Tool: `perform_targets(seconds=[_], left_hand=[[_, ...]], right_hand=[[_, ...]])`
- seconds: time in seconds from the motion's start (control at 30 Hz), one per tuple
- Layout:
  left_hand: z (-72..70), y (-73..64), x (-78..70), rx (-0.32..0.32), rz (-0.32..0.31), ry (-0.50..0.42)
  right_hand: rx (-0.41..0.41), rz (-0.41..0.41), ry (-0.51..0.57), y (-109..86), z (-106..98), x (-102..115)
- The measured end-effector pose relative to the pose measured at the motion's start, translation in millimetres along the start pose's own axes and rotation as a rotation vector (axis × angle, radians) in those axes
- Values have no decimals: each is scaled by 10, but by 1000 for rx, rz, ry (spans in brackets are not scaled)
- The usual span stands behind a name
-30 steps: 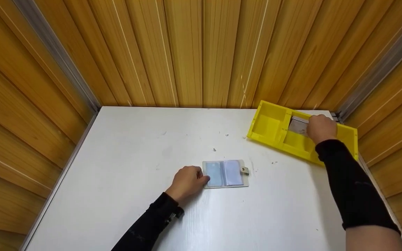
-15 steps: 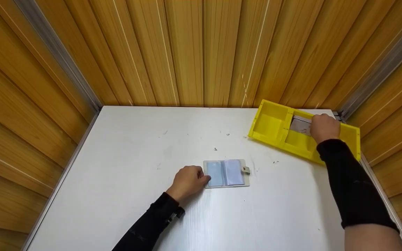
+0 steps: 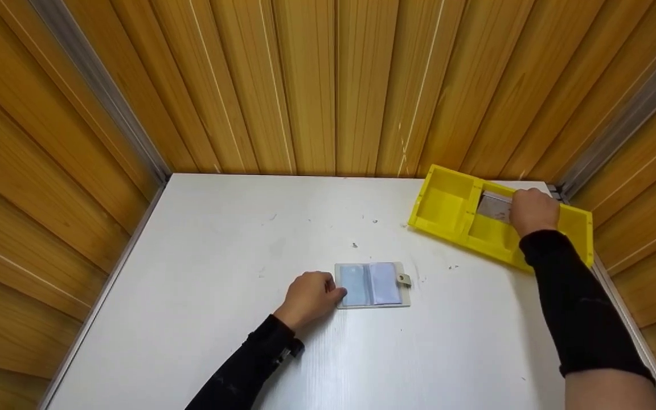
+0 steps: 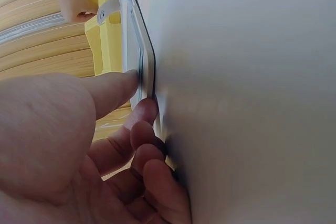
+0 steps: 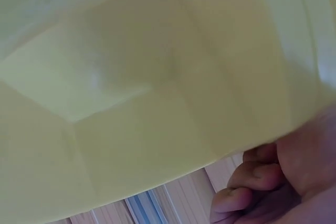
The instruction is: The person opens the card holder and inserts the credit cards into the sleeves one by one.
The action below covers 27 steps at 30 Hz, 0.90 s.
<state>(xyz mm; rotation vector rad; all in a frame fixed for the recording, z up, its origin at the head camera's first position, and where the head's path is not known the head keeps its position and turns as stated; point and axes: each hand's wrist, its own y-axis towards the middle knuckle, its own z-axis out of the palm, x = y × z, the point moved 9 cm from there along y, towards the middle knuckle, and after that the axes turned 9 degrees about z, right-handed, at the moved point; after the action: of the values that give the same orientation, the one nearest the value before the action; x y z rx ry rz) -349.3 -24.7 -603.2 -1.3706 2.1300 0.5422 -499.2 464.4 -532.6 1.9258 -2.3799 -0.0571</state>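
Observation:
An open card holder [image 3: 369,285] with clear bluish sleeves and a snap tab lies flat on the white table. My left hand [image 3: 311,297] pinches its left edge, the thumb on top and the index finger at the rim, as the left wrist view shows up close. At the back right, my right hand [image 3: 534,212] reaches into a yellow divided bin [image 3: 447,230], over the right part of its middle compartment. Beside that hand a greyish flat piece [image 3: 494,206] lies in the compartment. The right wrist view shows curled fingers [image 5: 257,177]; what they hold, if anything, is hidden.
The white table [image 3: 214,239] is bounded by wood-patterned panels [image 3: 305,85] at the back and both sides. Small dark marks dot the tabletop between the card holder and the bin. The bin stands at an angle near the back right corner.

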Motion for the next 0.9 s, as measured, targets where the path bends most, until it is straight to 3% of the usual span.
perform_targets(seconds=[0.37,0.6,0.9], left_hand=[[5,6,0,-13,14,14],[15,10,-5,-4,11,22],[19,27,-3,-1,9,37]], right_hand=[[-24,-10,52,-20,-69,4],[-116,-104,52,-140,-285,96],[-110,-186,36,-227,-464,105]])
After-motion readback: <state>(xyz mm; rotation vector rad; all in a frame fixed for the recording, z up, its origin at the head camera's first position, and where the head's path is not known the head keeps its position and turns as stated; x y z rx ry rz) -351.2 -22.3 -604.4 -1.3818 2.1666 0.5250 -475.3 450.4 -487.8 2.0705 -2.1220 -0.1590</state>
